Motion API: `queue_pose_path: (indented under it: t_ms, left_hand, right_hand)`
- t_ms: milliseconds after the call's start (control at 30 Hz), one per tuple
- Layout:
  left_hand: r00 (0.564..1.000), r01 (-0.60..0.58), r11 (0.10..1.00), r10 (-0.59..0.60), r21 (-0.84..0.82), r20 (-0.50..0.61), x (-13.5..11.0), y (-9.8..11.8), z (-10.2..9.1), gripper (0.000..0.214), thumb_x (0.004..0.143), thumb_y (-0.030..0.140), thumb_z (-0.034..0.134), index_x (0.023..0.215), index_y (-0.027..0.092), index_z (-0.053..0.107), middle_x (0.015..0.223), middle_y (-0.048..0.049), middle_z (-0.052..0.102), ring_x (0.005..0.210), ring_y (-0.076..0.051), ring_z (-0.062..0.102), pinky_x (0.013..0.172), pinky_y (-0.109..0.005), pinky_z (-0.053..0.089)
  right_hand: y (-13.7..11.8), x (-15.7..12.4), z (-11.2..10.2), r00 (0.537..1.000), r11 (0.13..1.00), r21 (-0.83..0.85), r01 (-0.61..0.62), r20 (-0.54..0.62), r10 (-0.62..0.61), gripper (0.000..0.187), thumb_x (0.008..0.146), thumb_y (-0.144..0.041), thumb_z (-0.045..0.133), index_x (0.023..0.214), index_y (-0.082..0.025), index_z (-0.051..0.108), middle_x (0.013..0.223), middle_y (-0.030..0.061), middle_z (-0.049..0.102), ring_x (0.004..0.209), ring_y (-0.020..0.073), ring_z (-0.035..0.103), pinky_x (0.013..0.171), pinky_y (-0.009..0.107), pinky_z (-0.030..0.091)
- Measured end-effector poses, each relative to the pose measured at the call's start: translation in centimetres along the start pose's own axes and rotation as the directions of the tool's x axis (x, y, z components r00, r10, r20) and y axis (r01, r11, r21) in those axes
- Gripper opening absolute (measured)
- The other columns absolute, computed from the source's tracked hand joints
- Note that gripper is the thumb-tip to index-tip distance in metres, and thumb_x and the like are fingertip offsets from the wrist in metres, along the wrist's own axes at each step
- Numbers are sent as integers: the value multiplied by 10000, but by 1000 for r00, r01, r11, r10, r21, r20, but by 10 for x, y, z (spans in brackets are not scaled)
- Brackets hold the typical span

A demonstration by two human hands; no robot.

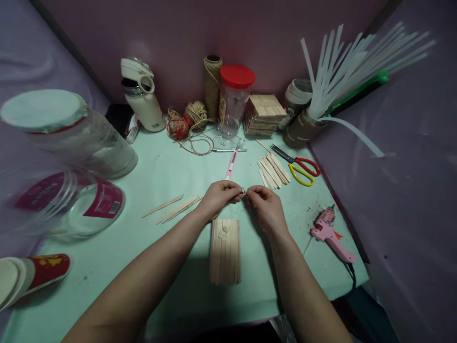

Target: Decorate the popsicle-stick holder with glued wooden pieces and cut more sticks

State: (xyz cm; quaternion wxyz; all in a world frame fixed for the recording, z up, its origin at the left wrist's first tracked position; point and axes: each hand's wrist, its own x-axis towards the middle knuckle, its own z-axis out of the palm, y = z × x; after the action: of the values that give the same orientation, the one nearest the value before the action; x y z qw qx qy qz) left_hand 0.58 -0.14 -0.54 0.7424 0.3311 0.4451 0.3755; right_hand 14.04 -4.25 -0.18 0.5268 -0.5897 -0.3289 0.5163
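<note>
My left hand (223,196) is pinched closed over the middle of the table, with a tiny pale piece at its fingertips, too small to name. Close beside it, my right hand (266,206) is also pinched; whatever its fingers hold, if anything, is hidden. Below the hands lies a panel or box of wooden craft sticks (225,259), laid side by side, with two small petal-like wooden pieces (223,232) near its top. A pink utility knife (232,164) lies just beyond my left hand. Loose craft sticks (180,209) are left of my left wrist.
A pile of craft sticks (273,170) and scissors (298,166) lie at the right. The pink glue gun (330,233) rests near the right edge. Along the back stand a red-lidded jar (233,102), stacked wooden squares (264,114) and twine (195,114). Large jars (82,138) line the left.
</note>
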Motion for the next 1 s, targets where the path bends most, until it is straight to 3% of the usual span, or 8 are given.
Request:
queue_pose_path:
  t_ms: [433, 1000]
  left_hand:
    - [998, 61, 998, -61, 25, -11, 1, -2, -1, 120, 699, 160, 750, 705, 107, 644, 657, -61, 699, 617, -112, 661, 671, -242, 529]
    - [997, 73, 997, -73, 16, -9, 0, -1, 0, 130, 687, 162, 768, 696, 104, 653, 656, -60, 694, 629, -109, 656, 693, -245, 527]
  right_hand:
    - [4, 3, -3, 1000, 1000, 25, -6, -21, 6, 137, 663, -272, 723, 731, -167, 667, 579, -41, 567, 541, 97, 459, 539, 241, 361]
    - [4, 3, -1, 999, 1000, 11, -9, -32, 9, 130, 668, -274, 721, 733, -174, 670, 577, -41, 576, 527, 98, 456, 531, 243, 357]
